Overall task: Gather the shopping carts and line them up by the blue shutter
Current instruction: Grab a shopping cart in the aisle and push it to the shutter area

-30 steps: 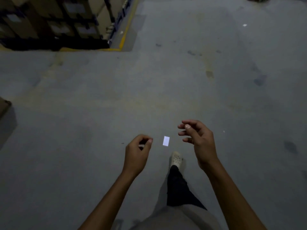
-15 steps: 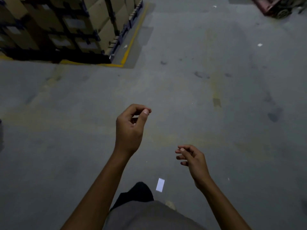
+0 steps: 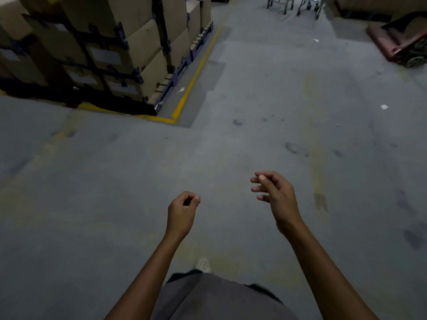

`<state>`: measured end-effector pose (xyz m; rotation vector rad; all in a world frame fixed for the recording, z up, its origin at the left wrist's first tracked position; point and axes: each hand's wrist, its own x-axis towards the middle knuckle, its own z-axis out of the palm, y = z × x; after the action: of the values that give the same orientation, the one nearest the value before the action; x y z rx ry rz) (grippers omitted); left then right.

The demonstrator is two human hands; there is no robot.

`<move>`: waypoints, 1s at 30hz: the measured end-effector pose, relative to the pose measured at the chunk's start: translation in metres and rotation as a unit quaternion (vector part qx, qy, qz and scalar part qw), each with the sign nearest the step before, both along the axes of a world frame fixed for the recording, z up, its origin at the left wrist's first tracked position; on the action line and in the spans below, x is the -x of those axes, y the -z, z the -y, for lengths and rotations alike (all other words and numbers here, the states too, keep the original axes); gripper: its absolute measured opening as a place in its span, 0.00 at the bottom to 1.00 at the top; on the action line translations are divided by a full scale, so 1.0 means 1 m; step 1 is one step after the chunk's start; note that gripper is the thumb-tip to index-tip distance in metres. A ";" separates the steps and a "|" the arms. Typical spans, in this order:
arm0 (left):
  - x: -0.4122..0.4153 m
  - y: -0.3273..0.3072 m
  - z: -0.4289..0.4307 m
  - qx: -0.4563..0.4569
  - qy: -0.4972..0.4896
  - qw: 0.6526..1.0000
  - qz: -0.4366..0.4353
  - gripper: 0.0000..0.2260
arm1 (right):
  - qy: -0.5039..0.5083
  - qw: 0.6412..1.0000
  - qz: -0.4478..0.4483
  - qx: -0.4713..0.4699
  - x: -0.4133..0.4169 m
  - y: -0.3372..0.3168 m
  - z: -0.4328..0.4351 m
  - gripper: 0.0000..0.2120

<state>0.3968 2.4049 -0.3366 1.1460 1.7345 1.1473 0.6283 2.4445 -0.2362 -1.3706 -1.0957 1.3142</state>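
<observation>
Legs and wheels of shopping carts (image 3: 293, 4) show at the far top edge of the grey floor, well ahead of me. No blue shutter is in view. My left hand (image 3: 182, 212) hangs in front of me with fingers loosely curled, holding nothing. My right hand (image 3: 276, 195) is a little higher and to the right, fingers relaxed and partly bent, also holding nothing. Both hands are far from the carts.
Stacked cardboard boxes (image 3: 97, 49) on blue pallets stand at the upper left, bordered by a yellow floor line (image 3: 191, 82). A red pallet jack (image 3: 402, 42) sits at the upper right. Small paper scraps (image 3: 384, 106) lie on the concrete. My shoe (image 3: 203, 265) shows below.
I have walked forward and the view has lifted: the boxes and pallet jack are nearer, and the carts have come into sight. My arms swung; the white scrap near my feet has left the view.
</observation>
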 end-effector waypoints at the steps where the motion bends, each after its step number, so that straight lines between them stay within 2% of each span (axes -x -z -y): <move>1: 0.005 0.000 -0.026 0.015 0.009 1.000 -0.004 0.09 | -0.007 1.000 0.000 -0.024 0.005 -0.018 -0.030 0.05; 3: 0.014 0.003 -0.074 0.043 0.026 0.999 -0.012 0.08 | -0.018 0.997 -0.001 -0.072 0.012 -0.048 -0.082 0.05; 6: 0.018 0.008 -0.144 0.065 0.036 0.997 0.007 0.08 | -0.020 0.993 0.000 -0.118 0.015 -0.071 -0.156 0.10; 12: -0.010 0.013 -0.318 0.052 0.032 0.997 0.055 0.08 | -0.005 0.994 -0.012 -0.105 0.006 -0.035 -0.326 0.11; 16: -0.038 -0.019 -0.475 -0.011 0.040 0.998 0.036 0.09 | 0.006 0.997 -0.017 -0.071 -0.016 -0.003 -0.462 0.10; 20: -0.065 -0.097 -0.623 -0.104 0.042 0.993 0.032 0.06 | 0.014 1.000 0.003 -0.019 -0.044 0.022 -0.586 0.07; 22: -0.074 -0.133 -0.681 -0.149 0.045 0.987 0.031 0.05 | 0.008 1.000 0.013 0.008 -0.057 0.033 -0.635 0.04; 24: -0.078 -0.160 -0.732 -0.193 0.047 0.980 0.033 0.05 | 0.004 0.999 0.025 0.035 -0.066 0.042 -0.679 0.05; 27: -0.079 -0.178 -0.806 -0.249 0.050 0.967 0.026 0.06 | 0.000 0.997 0.037 0.061 -0.073 0.061 -0.744 0.05; 30: -0.074 -0.169 -0.886 -0.274 0.039 0.961 0.021 0.08 | 0.001 0.996 0.045 0.078 -0.072 0.082 -0.816 0.04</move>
<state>0.4710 3.2910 -0.1673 1.4812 1.3564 1.6477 0.6999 3.2604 -0.3180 -1.5581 -1.0698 1.3719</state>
